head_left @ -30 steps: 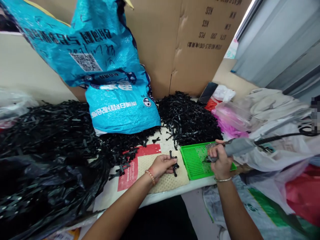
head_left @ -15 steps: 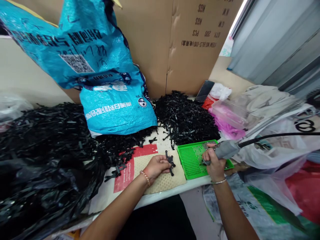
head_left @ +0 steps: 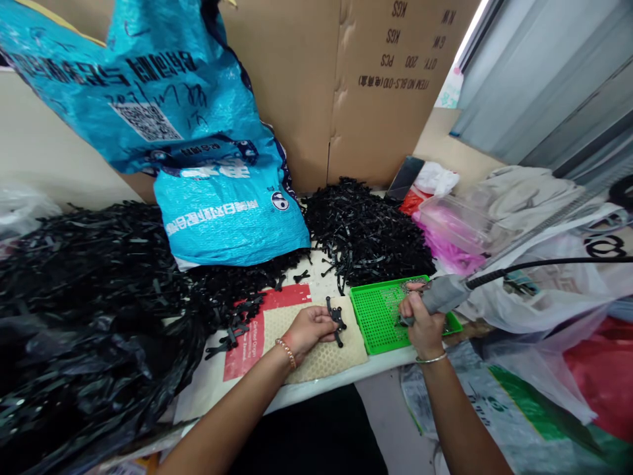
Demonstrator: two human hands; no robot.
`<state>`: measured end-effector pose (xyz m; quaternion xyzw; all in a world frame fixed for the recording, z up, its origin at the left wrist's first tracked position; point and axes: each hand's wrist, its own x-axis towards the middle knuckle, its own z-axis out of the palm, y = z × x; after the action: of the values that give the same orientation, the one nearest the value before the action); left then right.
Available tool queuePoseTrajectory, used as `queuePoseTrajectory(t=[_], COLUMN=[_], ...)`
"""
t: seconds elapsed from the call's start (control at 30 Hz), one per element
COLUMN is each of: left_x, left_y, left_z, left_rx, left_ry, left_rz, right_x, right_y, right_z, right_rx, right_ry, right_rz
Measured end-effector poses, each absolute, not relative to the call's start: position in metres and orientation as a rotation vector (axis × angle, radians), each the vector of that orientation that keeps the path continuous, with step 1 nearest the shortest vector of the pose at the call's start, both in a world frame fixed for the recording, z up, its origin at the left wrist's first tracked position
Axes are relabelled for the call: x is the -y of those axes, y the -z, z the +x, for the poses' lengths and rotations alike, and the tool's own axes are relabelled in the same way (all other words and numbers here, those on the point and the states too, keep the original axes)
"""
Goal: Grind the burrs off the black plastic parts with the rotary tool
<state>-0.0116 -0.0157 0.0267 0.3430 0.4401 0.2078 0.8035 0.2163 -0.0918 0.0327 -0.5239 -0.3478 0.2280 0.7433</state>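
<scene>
Hands at work near the table's front edge
Left hand (head_left: 307,326) pinches a black plastic part (head_left: 336,320) on the beige mat (head_left: 326,356); right hand (head_left: 419,321) grips a grey corded tool (head_left: 442,295) over the green tray (head_left: 378,316); cardboard box (head_left: 390,72) reads "QTY. 200 PCS"

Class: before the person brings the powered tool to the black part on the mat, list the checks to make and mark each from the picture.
1. Left hand holds black part down on mat: ok.
2. Right hand has firm grip on tool: ok.
3. Tool tip over green tray: ok.
4. Tip has picked up a screw: cannot tell.
5. Cable free of snags: cannot tell.
</scene>
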Motion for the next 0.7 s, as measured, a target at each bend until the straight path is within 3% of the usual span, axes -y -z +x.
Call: queuePoseTrajectory(t=[0.23,0.4,0.53,0.7], left_x=[0.016,0.015,0.015,0.015], left_y=[-0.022,-0.018,-0.017,-0.016], left_z=[-0.012,-0.011,-0.011,-0.011], left_rx=[-0.927,-0.910,-0.896,-0.892], left_ry=[-0.451,-0.470,-0.489,-0.487], left_rz=[0.738,0.726,0.715,0.710], right_x=[0.093,0.092,0.078,0.051], right_y=[-0.033,-0.066,-0.088,-0.081], right_z=[0.214,0.203,0.170,0.122], right_rx=[0.785,0.708,0.678,0.675], right_ry=[-0.485,-0.451,-0.591,-0.730], right_rz=[-1.129,-0.980,-0.814,-0.797])
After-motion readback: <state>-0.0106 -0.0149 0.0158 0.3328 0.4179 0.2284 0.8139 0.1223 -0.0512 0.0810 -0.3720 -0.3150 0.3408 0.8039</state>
